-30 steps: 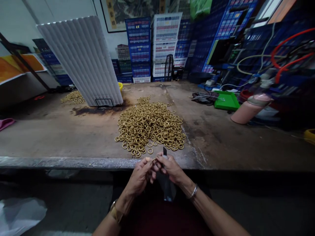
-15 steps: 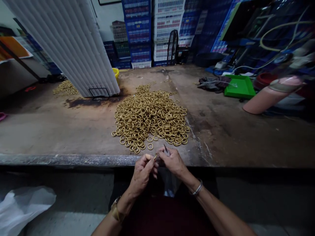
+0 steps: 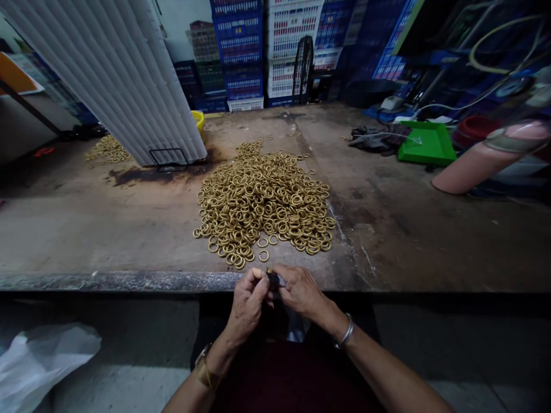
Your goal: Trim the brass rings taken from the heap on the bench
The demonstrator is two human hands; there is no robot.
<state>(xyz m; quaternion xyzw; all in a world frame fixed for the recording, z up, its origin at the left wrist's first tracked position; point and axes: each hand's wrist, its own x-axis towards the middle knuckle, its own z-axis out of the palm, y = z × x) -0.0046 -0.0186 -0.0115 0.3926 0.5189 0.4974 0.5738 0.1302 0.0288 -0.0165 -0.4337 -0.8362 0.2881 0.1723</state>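
Note:
A heap of brass-coloured rings (image 3: 267, 198) lies on the worktable in front of me. Just over the table's front edge, my left hand (image 3: 248, 298) is closed, its thumb and finger pinching a brass ring (image 3: 269, 269) that shows only as a small golden bit. My right hand (image 3: 301, 288) is closed around a small dark tool (image 3: 274, 279), whose end meets the ring between the hands. Fingers cover most of the tool, and I cannot tell its exact kind. One loose ring (image 3: 263, 256) with a gap in it lies just beyond my hands.
A tall ribbed pale panel (image 3: 142, 86) leans on a black wire stand at left, near a smaller ring pile (image 3: 107, 150). At right are a green tray (image 3: 426, 143) and a pink bottle (image 3: 477, 158). Stacked crates (image 3: 239, 54) stand behind. A white bag (image 3: 47, 358) is at lower left.
The dark tool's tip, which pointed up and away from the ring, has swung down to the left onto it. My right hand has turned inward; my left has barely moved. The view shifted slightly.

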